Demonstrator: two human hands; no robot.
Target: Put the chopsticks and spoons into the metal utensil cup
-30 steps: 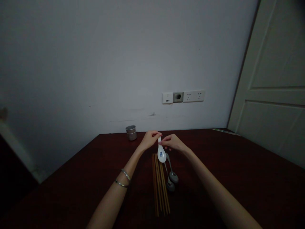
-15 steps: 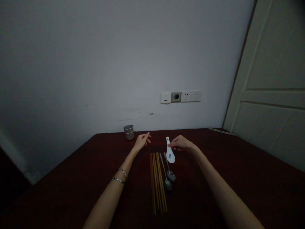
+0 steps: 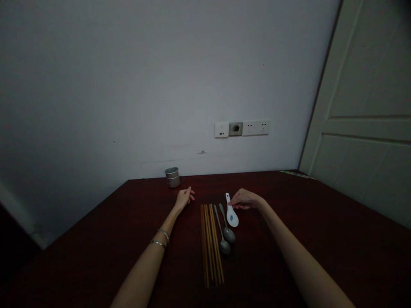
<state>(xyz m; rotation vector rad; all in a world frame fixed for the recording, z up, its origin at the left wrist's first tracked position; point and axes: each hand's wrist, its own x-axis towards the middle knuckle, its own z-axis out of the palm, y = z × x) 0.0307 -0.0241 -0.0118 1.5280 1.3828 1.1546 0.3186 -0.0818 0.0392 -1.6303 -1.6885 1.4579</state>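
My right hand (image 3: 245, 199) pinches a white soup spoon (image 3: 231, 217) with a blue mark in its bowl, gripping it by the handle. Two metal spoons (image 3: 229, 234) lie side by side just left of it, bowls toward me. Left of these is a row of several wooden chopsticks (image 3: 210, 244), roughly parallel and pointing away from me. My left hand (image 3: 184, 198) rests low over the table beyond the chopsticks' left side, holding nothing, its fingers loosely bent and apart. A metal cup (image 3: 172, 177) stands upright behind that hand.
The dark red table (image 3: 102, 239) meets a pale wall (image 3: 160, 85) at the back. Sockets and switches (image 3: 242, 128) are set in the wall. A white panelled door (image 3: 362, 124) is at the right, with a thin strip (image 3: 297, 174) near the table's back right corner.
My right hand has lowered the white spoon toward me and slightly right, beside the metal spoons. My left hand has drawn back to the left and nearer, its fingers more relaxed.
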